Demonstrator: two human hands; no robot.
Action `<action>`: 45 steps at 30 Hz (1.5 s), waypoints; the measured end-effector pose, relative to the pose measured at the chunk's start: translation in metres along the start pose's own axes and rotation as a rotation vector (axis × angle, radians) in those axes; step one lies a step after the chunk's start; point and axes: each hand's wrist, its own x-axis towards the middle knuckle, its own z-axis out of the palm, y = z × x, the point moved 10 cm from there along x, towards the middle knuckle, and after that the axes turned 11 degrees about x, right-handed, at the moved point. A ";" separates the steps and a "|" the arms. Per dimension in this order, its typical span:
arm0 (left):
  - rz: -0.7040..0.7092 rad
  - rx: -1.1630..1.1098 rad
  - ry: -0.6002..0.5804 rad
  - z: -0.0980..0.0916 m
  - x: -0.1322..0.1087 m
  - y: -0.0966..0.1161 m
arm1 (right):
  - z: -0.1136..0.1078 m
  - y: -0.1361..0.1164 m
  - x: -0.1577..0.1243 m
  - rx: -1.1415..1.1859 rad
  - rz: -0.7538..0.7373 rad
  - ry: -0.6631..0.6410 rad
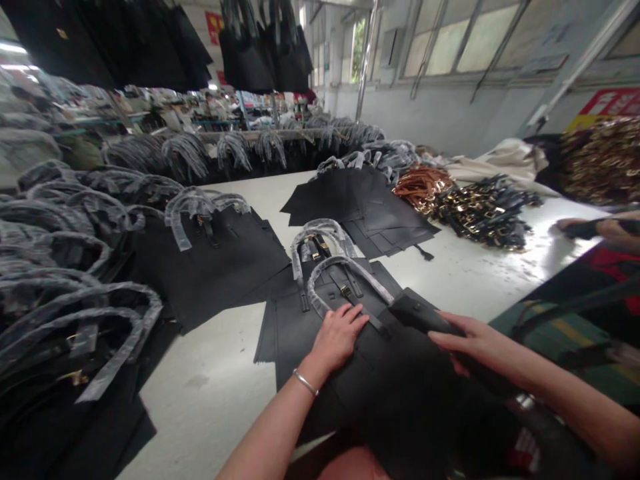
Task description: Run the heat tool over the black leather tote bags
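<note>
The left hand [337,339] lies flat and open on a black leather tote bag [300,340], gripping nothing. The right hand [473,340] rests open, fingers extended, on a dark leather flap [417,313] at the bag's edge. The bag lies flat on the white surface [205,407], its stiff handles [345,280] wrapped in clear plastic film, with a metal-fitted strap between them.
</note>
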 end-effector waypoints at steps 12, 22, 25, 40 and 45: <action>-0.015 -0.002 -0.020 0.000 0.003 0.001 | -0.027 0.028 0.027 0.145 0.139 0.005; -0.037 0.010 0.014 -0.004 0.002 0.000 | -0.046 0.015 0.014 0.095 0.002 0.100; -0.115 0.026 0.029 -0.005 0.005 0.007 | -0.046 0.026 0.012 0.050 0.067 0.052; -0.010 -0.079 0.047 0.010 0.007 0.058 | -0.044 0.029 -0.005 -0.087 0.174 -0.033; 0.005 -0.078 0.045 0.009 0.010 0.059 | -0.038 0.024 0.011 -0.060 0.129 -0.038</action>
